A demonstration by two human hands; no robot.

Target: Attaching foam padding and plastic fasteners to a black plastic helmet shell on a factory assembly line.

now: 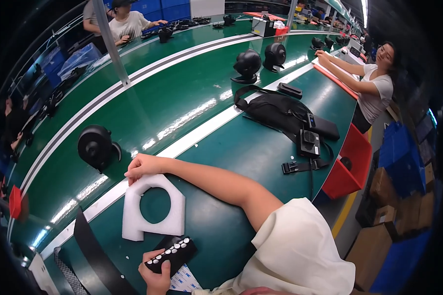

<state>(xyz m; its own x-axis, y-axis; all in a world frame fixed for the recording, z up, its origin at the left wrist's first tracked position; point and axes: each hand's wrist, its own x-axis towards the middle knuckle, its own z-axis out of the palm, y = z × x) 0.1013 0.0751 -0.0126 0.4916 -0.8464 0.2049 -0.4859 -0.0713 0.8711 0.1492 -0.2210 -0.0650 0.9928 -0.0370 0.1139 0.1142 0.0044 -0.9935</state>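
My left hand (pixel 156 276) is closed around a black block-shaped piece (pixel 184 251) with a double row of round white stickers (pixel 168 250) along its face. Beneath it, a white sheet with blue print (pixel 183 279) lies partly covered on the bench. My right arm reaches across to the bench's far edge. There my right hand (pixel 146 165) has its fingers pressed together, and whatever they may pinch is too small to make out. Just below that hand lies a white foam block (pixel 133 216) with a large round hole.
A black fan-like device (pixel 96 146) stands on the green conveyor (pixel 177 93), with two more (pixel 246 65) farther along. A black bag with straps (pixel 275 112) lies on my bench. Black strips (pixel 96 250) lie at left. A red bin (pixel 350 162) hangs at right, near a co-worker (pixel 374 83).
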